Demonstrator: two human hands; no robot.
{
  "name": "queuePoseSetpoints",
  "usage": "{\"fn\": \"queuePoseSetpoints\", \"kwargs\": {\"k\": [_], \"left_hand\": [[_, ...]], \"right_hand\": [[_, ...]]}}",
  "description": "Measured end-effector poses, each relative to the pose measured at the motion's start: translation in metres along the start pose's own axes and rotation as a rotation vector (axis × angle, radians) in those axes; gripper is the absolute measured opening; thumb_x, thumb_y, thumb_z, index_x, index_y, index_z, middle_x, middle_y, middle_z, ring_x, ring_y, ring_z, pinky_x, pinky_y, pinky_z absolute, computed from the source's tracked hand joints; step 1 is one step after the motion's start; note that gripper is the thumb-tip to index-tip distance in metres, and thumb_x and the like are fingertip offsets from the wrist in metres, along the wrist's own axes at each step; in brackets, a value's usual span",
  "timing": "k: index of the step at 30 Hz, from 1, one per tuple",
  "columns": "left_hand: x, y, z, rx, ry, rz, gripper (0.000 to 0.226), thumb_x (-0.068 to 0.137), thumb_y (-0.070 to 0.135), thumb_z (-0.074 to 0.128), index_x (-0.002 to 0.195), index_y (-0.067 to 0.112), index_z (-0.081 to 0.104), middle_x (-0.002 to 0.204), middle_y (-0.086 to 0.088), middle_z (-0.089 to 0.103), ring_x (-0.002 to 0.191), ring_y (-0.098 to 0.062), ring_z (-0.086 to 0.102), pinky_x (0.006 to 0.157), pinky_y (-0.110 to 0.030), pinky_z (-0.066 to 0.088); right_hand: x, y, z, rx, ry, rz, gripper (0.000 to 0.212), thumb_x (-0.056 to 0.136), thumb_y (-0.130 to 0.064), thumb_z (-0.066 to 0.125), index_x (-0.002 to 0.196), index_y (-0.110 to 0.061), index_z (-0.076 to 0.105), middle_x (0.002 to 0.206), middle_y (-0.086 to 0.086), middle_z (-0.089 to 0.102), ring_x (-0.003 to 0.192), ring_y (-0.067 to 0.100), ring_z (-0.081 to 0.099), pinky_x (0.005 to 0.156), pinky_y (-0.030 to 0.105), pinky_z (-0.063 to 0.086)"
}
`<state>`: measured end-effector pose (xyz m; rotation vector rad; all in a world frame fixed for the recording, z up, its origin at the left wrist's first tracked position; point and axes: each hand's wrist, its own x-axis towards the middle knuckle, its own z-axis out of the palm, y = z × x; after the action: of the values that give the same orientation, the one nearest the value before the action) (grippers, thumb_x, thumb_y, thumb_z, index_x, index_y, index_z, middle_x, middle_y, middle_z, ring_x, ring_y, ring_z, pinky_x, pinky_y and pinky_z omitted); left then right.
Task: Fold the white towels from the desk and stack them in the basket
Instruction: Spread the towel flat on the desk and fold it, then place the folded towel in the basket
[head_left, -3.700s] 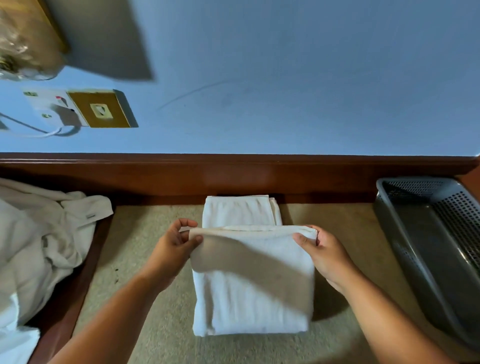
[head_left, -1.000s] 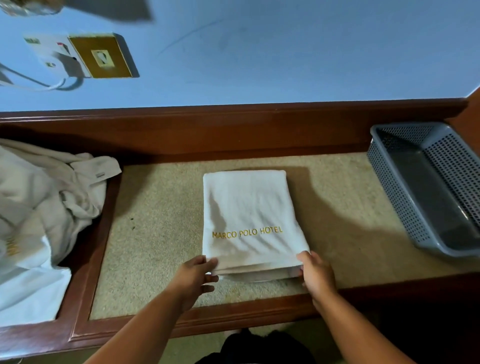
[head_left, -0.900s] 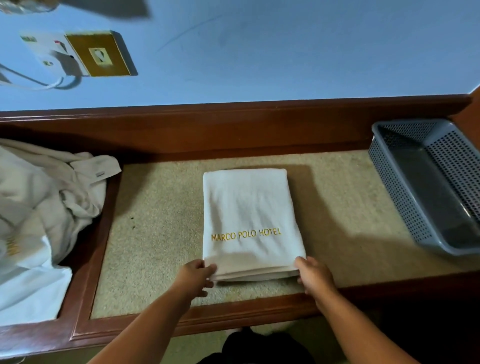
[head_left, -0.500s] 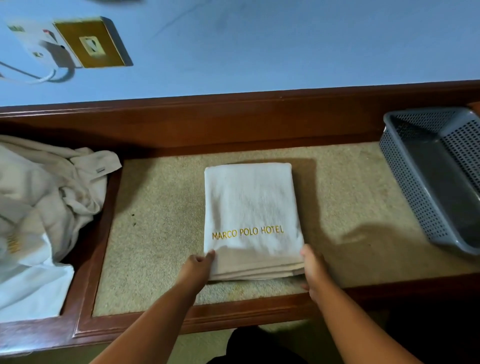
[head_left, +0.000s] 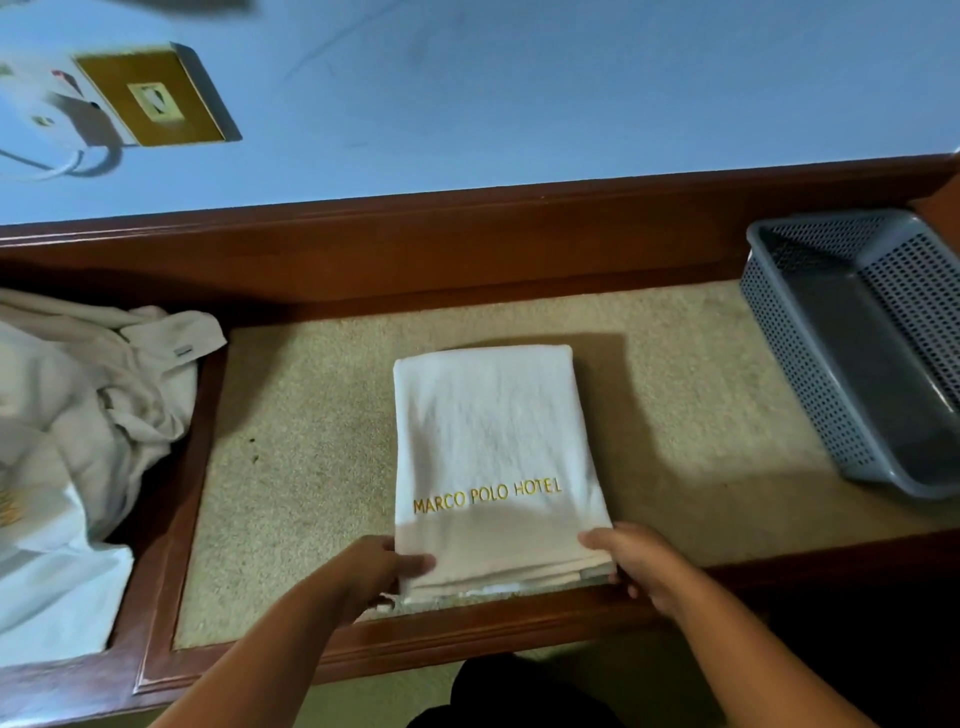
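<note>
I have both hands on the folded towel (head_left: 493, 441), which lies in the middle of the desk (head_left: 291, 467) with its long axis running straight away from me. My left hand (head_left: 374, 571) pinches its near-left corner, thumb on top, and my right hand (head_left: 634, 561) is curled round the near-right corner. The basket (head_left: 815, 374) stands well off to the right and a little farther back, with nothing in it that I can see. The carry therefore goes rightward, with my right hand the nearer one, and I judge only a slight turn will line the towel up with the basket's length. The unfolded towels (head_left: 78, 415) lie heaped on my left
</note>
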<state>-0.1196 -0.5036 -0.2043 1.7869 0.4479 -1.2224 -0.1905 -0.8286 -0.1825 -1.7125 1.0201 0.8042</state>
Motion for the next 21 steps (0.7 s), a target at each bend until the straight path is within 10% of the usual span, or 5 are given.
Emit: {"fn": "queuePoseSetpoints", "kwargs": {"k": [5, 9, 13, 17, 21], "left_hand": [[0.0, -0.006, 0.015, 0.331, 0.385, 0.204, 0.061, 0.079, 0.025, 0.072, 0.133, 0.012, 0.048, 0.126, -0.008, 0.05, 0.103, -0.026, 0.061, 0.091, -0.045, 0.056], [-0.011, 0.018, 0.04, 0.539, 0.589, 0.648, 0.073, 0.093, 0.035, 0.056, 0.156, 0.017, 0.023, 0.162, -0.003, 0.004, 0.144, -0.033, 0.032, 0.111, -0.05, 0.041], [0.008, 0.039, 0.045, 0.694, 0.511, 0.588, 0.08, 0.097, 0.048, 0.048, 0.161, 0.031, 0.004, 0.166, 0.0, -0.02, 0.153, -0.033, 0.008, 0.118, -0.052, 0.026], [0.029, 0.057, 0.032, 0.242, 0.542, 0.159, 0.098, 0.091, 0.041, 0.069, 0.16, 0.02, 0.002, 0.16, -0.019, 0.018, 0.139, -0.043, 0.036, 0.111, -0.056, 0.038], [0.051, 0.058, 0.007, -0.331, 0.386, 0.082, 0.083, 0.069, 0.041, 0.088, 0.135, 0.009, 0.05, 0.114, -0.019, 0.07, 0.087, -0.034, 0.073, 0.076, -0.057, 0.061]], "right_hand": [[0.003, 0.014, 0.013, -0.408, 0.276, -0.23, 0.063, 0.083, -0.026, 0.069, 0.142, -0.015, 0.049, 0.135, 0.011, 0.053, 0.119, 0.027, 0.056, 0.103, 0.031, 0.044], [-0.002, -0.002, 0.042, -0.521, 0.268, -0.718, 0.073, 0.087, -0.031, 0.052, 0.156, -0.024, 0.029, 0.164, 0.007, 0.014, 0.151, 0.023, 0.017, 0.12, 0.033, 0.02], [0.019, -0.026, 0.06, -0.648, 0.287, -0.658, 0.079, 0.099, -0.048, 0.048, 0.16, -0.031, 0.002, 0.166, 0.001, -0.019, 0.153, 0.026, -0.009, 0.123, 0.04, 0.007], [0.041, -0.059, 0.049, -0.22, 0.331, -0.262, 0.11, 0.085, -0.049, 0.073, 0.16, -0.022, -0.002, 0.163, 0.013, 0.004, 0.149, 0.037, 0.014, 0.117, 0.047, 0.024], [0.06, -0.062, 0.021, 0.066, 0.213, -0.224, 0.096, 0.069, -0.032, 0.092, 0.143, -0.007, 0.037, 0.137, 0.015, 0.057, 0.117, 0.027, 0.062, 0.096, 0.042, 0.054]]}}
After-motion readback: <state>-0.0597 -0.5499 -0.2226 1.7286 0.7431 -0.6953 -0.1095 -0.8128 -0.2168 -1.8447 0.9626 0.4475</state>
